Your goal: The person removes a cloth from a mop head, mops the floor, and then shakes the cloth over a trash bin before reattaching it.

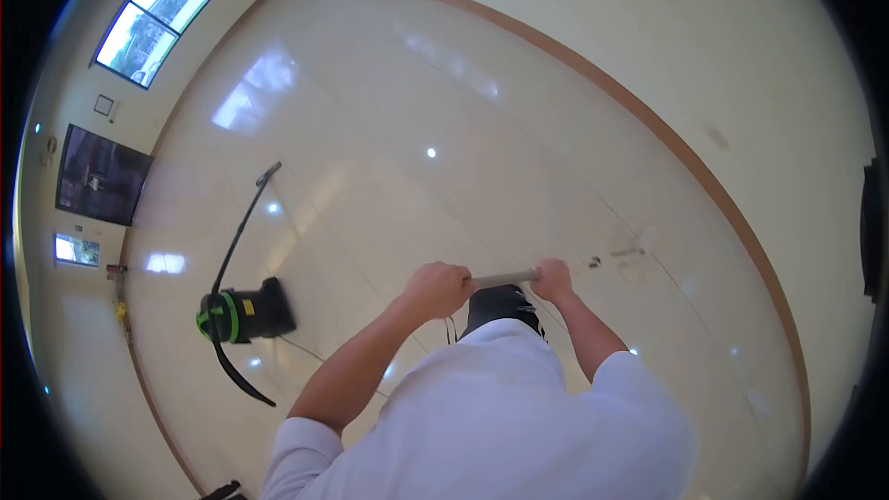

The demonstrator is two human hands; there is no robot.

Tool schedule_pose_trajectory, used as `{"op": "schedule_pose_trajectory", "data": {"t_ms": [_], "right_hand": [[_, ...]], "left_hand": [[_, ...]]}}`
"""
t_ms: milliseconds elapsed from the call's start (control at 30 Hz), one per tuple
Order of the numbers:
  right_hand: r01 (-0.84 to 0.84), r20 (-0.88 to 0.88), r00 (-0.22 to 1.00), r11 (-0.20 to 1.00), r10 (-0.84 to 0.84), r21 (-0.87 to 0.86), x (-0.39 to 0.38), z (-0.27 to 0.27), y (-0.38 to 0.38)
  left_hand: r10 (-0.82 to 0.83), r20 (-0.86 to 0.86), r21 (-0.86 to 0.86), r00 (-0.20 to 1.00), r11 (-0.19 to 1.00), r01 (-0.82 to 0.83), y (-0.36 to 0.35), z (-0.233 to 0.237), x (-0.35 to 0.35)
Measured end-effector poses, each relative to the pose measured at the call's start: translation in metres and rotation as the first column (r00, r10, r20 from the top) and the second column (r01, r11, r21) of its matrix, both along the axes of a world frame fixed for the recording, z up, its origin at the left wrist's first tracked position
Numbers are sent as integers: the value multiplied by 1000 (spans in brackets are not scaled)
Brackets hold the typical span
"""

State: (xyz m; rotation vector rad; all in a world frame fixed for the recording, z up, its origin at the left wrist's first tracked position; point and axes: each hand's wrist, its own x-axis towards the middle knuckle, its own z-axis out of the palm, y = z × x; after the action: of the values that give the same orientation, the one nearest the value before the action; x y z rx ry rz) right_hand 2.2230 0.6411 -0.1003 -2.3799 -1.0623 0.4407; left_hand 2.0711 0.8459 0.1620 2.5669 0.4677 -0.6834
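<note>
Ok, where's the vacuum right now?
In the head view, the vacuum is on the floor to the person's left, well left of the left hand, beside its black hose.

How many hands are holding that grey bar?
2. The left hand grips the grey bar at its left end in view, and the right hand at its right end. No other hands show.

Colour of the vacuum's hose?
Black; the vacuum has green and yellow parts, but its hose is black. Head view.
</note>
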Motion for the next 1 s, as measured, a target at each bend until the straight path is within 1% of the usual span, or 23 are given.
{"op": "schedule_pose_trajectory", "data": {"t_ms": [33,67,100,133,167,200,233,300,367,433,467,500,533,567,600,633,700,733,767,833,900,967,1000], "right_hand": [[13,-57,998,972,-27,-236,9,-21,18],[20,-57,998,971,-35,-238,16,-33,39],[44,-52,997,955,-61,-292,25,-45,62],[64,-45,995,937,-84,-342,44,-43,111],[66,-47,995,938,-87,-342,57,-39,140],[7,37,999,949,5,-314,63,-46,179],[-50,129,988,957,89,-285,75,-46,224],[-71,74,994,984,84,-166,92,-10,340],[-6,185,982,983,-28,182,100,2,463],[-94,185,983,893,12,441,110,35,576],[-161,160,982,894,102,418,118,46,624],[-228,137,973,888,188,400,129,56,671],[-238,146,970,882,194,407,139,62,718],[-188,106,980,951,166,245,148,66,762],[-136,77,989,988,130,74,157,67,806],[-148,84,986,986,141,81,171,60,843],[-124,30,991,972,132,-199,203,29,915],[-142,11,989,965,148,-221,217,13,945],[-161,-2,986,955,166,-249,234,1,973],[-123,-8,992,985,123,-124,247,7,1018],[-97,42,994,995,96,24,240,4,1053],[-80,77,995,962,61,262,223,-14,1085],[-50,85,996,942,22,332,212,-1,1100]], "left_hand": [[0,-16,-19,1000,1000,-1,32,-44,14],[-8,-17,-21,1000,1000,7,61,-71,26],[-35,-34,-15,999,999,35,90,-94,40],[-60,-52,-7,997,998,59,139,-93,63],[-62,-54,-6,997,998,62,170,-86,75],[-55,-35,-4,998,998,55,214,-85,79],[-52,-12,6,999,999,52,260,-71,89],[23,-12,72,1000,997,-22,354,-24,101],[83,8,188,997,979,-83,431,42,100],[151,111,273,982,946,-176,489,87,90],[159,114,275,981,943,-185,508,96,91],[188,112,375,976,901,-216,529,102,94],[220,112,472,969,847,-247,551,104,98],[199,206,498,958,822,-278,581,83,103],[239,202,501,950,808,-310,613,57,114],[278,195,504,941,795,-339,645,29,127],[285,234,440,930,822,-362,702,-28,153],[227,251,412,941,855,-316,726,-44,167],[215,264,393,940,866,-308,753,-62,180],[131,247,368,960,904,-218,818,-68,194],[114,200,275,973,947,-167,871,-32,185],[49,131,235,990,969,-79,931,15,176],[4,91,214,996,977,-23,961,37,169]]}}
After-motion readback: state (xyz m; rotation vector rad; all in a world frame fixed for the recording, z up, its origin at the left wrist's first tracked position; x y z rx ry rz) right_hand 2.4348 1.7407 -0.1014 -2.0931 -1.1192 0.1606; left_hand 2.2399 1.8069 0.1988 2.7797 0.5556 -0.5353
